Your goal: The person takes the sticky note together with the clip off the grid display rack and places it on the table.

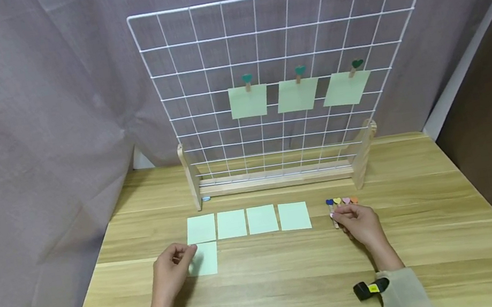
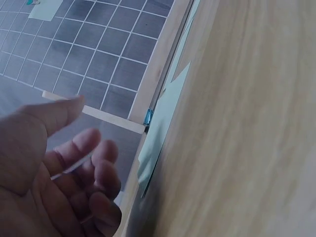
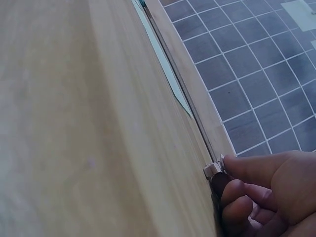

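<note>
My left hand (image 1: pixel 171 270) hovers at the left edge of the lower pale green paper note (image 1: pixel 205 259), fingers loosely curled. In the left wrist view, thumb and fingertips stand apart with nothing between them. Over a small group of heart-topped mini clothespins (image 1: pixel 337 201) at the right, my right hand (image 1: pixel 360 222) pinches a mini clothespin (image 3: pixel 212 170) with a pale heart between thumb and finger; the fingers partly hide it and the others. The visible hearts are dark blue, yellow, pink and orange. A row of pale green notes (image 1: pixel 262 220) lies between the hands.
Behind the notes stands a white wire grid (image 1: pixel 250 62) in a wooden stand (image 1: pixel 275 179). Three pale green notes (image 1: pixel 249 102) hang on it from green heart clothespins (image 1: pixel 300 72). A small blue item (image 1: pixel 206 198) lies by the stand's left foot. The wooden table (image 1: pixel 288 287) extends toward me.
</note>
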Action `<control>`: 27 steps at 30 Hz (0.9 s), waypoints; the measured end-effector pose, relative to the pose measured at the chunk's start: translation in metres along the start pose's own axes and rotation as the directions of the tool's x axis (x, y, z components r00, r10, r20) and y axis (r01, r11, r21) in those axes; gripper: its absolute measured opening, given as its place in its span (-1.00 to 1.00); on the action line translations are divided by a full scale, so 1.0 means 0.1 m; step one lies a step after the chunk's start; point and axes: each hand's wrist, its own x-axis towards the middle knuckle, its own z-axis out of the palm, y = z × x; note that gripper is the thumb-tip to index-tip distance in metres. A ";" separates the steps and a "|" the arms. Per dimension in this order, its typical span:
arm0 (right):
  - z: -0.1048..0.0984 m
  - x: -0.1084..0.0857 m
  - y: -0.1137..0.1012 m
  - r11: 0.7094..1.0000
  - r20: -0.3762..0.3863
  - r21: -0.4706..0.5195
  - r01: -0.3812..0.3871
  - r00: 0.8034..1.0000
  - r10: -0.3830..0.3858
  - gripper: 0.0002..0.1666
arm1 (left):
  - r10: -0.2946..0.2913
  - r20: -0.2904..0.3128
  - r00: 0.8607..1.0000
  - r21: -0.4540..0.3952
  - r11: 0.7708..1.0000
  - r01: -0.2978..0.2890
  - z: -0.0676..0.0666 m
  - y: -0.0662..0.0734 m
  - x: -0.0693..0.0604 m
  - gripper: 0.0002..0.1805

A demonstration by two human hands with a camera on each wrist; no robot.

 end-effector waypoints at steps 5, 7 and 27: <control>0.00 0.00 0.01 1.000 0.008 0.002 -0.009 1.000 0.009 -0.66 | 0.042 0.035 0.998 -0.007 0.999 -0.042 0.03 -0.01 0.00 -0.81; 0.00 0.00 0.01 1.000 0.013 0.003 -0.005 1.000 0.005 -0.65 | 0.039 0.036 0.999 -0.009 0.999 -0.038 0.03 -0.02 0.01 -0.82; 0.00 0.00 0.01 0.999 0.004 0.041 -0.011 1.000 0.011 -0.67 | 0.071 0.061 0.996 -0.038 0.997 -0.069 0.08 -0.04 0.00 -0.82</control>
